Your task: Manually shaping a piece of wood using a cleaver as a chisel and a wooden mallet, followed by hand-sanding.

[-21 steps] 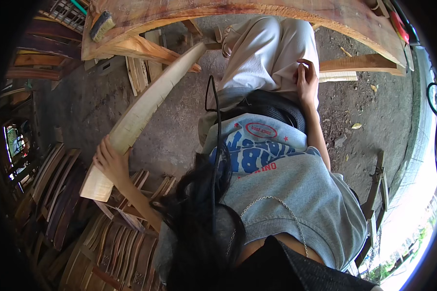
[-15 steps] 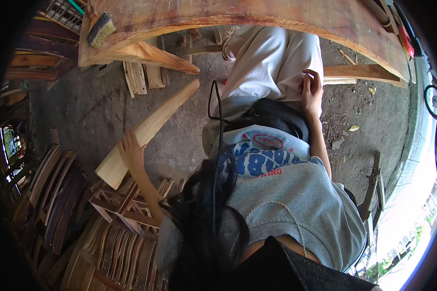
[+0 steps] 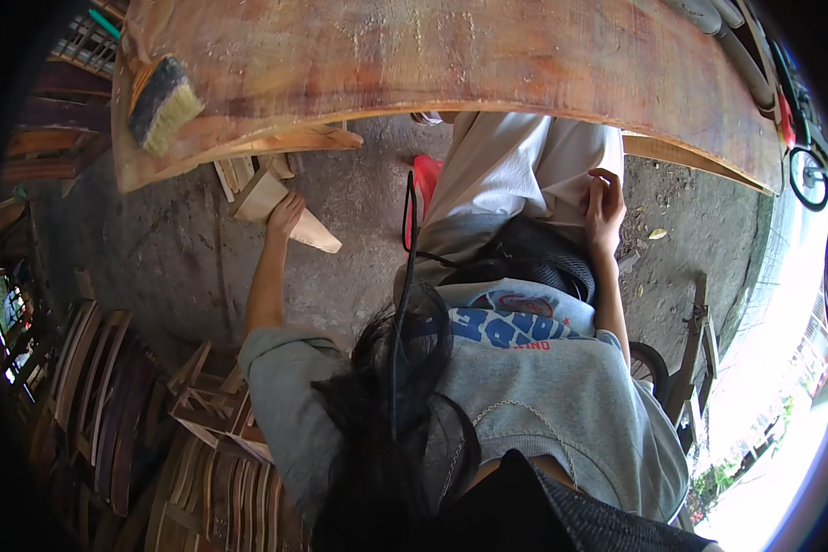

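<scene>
Wooden tabletop ahead carries a bristle brush; left grip clamps a pale wooden board, right grip rests, loosely apart, on white trousers.

Table cut off by the top edge, trousers passing out of sight under it, board partly covered by left hand, red thing half hidden, kind unclear, slats dim.
</scene>
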`<state>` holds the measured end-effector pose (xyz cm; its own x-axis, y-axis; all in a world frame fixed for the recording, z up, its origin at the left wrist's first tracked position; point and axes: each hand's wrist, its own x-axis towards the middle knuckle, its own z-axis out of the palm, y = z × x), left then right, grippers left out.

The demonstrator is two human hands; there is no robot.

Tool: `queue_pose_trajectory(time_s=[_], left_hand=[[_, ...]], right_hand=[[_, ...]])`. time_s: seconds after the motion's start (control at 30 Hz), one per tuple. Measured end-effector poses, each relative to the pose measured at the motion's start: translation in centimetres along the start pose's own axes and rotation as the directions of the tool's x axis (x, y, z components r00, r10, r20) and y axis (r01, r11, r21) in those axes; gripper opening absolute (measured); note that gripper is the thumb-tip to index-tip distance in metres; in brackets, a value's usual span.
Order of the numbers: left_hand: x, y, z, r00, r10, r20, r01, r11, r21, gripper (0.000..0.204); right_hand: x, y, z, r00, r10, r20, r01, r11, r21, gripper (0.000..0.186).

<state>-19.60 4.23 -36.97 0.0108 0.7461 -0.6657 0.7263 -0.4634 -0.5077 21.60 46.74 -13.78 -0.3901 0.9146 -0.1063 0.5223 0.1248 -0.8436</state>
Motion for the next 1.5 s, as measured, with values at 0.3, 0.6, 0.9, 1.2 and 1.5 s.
queue_pose_trajectory(time_s=[0.3,0.6,0.9,1.2,1.5], left_hand=[[6.6,-2.5,4.5,0.977,-0.208,0.041,0.212,0.971,-0.112,0.048],[4.8,-0.5,4.0,0.672,-0.721,0.171,0.642,0.451,-0.620,0.054],[3.5,-0.2,-10.1,0.802,-0.574,0.166,0.333,0.200,-0.921,0.030],[-2.1,-13.9,-39.6,0.869,-0.493,-0.042,-0.273,-0.408,-0.871,0.018],[0.0,-22.3,-63.8,0.426,-0.298,-0.854,-0.602,0.611,-0.513,0.017]], right_hand=[[0.3,-0.6,-0.2,0.999,0.038,0.003,-0.037,0.999,-0.034,0.019],[0.7,-1.0,-0.2,1.000,0.020,0.003,-0.020,0.999,-0.037,0.017],[1.0,-0.4,0.1,0.996,-0.072,0.042,0.072,0.997,0.018,0.013],[0.8,1.9,-4.3,0.973,0.182,0.141,-0.229,0.696,0.681,0.016],[0.4,13.8,-8.2,0.844,0.535,-0.046,-0.236,0.446,0.863,0.013]])
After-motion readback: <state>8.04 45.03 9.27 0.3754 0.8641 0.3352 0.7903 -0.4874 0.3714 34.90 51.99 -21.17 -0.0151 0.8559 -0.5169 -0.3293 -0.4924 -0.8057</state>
